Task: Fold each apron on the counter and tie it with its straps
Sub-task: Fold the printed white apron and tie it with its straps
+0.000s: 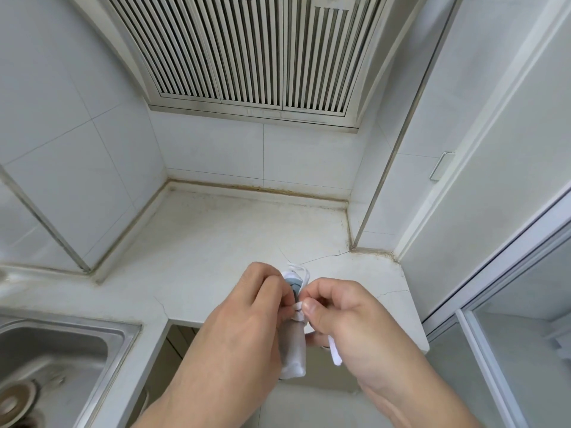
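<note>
A white apron (294, 350) is rolled into a narrow bundle and held upright in the air over the front edge of the counter (234, 242). A grey-blue print shows near its top. My left hand (247, 313) grips the roll from the left, its fingers curled round it. My right hand (343, 313) pinches a white strap (298, 310) where it wraps the roll's middle. A loose strap end (335, 353) hangs below my right hand, and more strap loops stick out at the top of the roll.
A steel sink (61, 359) lies at the lower left. Tiled walls close the counter at the back and left. A slatted vent (247, 50) hangs above. A tall white cabinet with a handle (438, 165) stands at the right.
</note>
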Demonstrator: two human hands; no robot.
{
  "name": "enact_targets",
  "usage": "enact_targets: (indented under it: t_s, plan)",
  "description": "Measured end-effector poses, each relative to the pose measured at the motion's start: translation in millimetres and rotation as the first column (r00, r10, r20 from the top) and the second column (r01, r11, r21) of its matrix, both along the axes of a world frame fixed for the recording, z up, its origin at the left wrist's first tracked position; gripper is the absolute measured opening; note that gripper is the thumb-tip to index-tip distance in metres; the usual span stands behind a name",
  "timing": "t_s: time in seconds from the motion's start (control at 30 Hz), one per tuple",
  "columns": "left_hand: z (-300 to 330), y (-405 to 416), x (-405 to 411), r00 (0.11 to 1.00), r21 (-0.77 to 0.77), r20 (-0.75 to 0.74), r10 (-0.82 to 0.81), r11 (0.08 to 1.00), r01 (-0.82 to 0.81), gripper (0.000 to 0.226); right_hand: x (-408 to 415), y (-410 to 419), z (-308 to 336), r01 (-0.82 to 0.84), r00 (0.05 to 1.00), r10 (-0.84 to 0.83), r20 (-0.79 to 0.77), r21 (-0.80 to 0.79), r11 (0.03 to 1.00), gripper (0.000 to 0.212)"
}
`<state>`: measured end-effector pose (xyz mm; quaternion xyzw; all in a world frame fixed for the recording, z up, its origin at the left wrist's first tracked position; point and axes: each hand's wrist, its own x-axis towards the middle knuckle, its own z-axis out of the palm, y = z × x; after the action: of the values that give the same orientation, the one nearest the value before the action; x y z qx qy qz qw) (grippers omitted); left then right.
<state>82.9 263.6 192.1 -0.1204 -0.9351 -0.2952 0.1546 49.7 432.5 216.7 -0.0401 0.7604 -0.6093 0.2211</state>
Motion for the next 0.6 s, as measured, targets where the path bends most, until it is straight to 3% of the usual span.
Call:
enact_targets:
  t_s: [0.17,0.27,0.4,0.53,0.6]
  plan:
    - [3,-3,0,0.992,0.172,0.096,-0.084,0.983,0.067,0.015,-2,-2,-6,0.020,0.999,-0.016,-0.051,0.072,0.997,0.027]
    - [2,-4,-1,0.991,0.161,0.113,-0.074,0.985,0.056,0.021,1,-3,-6,-0.017,0.995,0.034,-0.099,0.172,0.985,0.024]
    - [-1,-5,-3,0.993,0.116,0.119,0.006,0.993,-0.020,0.030,2,-5,-3,-0.035,0.998,0.043,-0.055,0.138,0.990,0.026]
    - [-2,2,-2,0.985,0.168,-0.069,0.155,0.976,-0.142,0.035,-6,-3,-7,0.044,0.999,-0.042,0.034,-0.038,0.998,0.023]
    - [-1,7,1,0.962,0.134,-0.216,0.169,0.981,-0.142,0.020,-7,-4,-6,0.085,0.993,-0.074,0.088,-0.129,0.988,0.023]
